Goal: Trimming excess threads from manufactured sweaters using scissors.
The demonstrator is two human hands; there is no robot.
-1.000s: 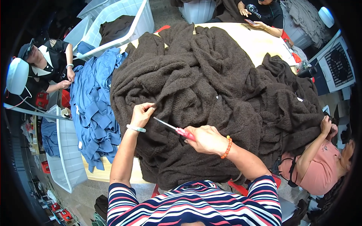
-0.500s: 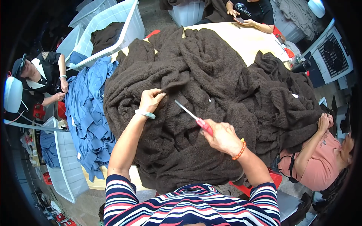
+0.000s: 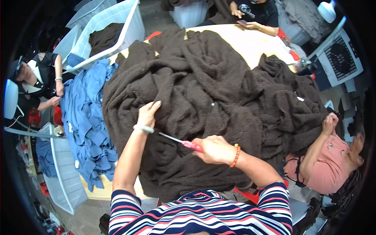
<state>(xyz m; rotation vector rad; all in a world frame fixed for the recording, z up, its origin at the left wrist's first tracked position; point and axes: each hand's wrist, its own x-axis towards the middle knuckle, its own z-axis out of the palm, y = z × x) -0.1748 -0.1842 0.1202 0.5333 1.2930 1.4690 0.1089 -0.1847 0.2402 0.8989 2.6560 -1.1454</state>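
Note:
A big heap of dark brown, nubby knit fabric (image 3: 211, 90) covers the table in front of me. My left hand (image 3: 147, 114), with a pale bangle at its wrist, is closed in a pinch on a fold of this fabric at the heap's left side. In my right hand (image 3: 216, 150) I grip the red handle of a slim tool (image 3: 192, 145). Its narrow metal end points left, close to my left wrist and above the cloth. The exact kind of tool cannot be made out.
Blue garments (image 3: 88, 125) lie at the left, by a person in black (image 3: 39, 82). At the right a person in pink (image 3: 327, 160) has hands at the brown cloth. Someone (image 3: 256, 17) holds a phone beyond the pale table (image 3: 258, 45). Plastic bins (image 3: 131, 29) stand far left.
My left hand has come down and slightly left, still pinching brown fabric. The right hand has moved left and a little nearer, and the tool now points more level to the left.

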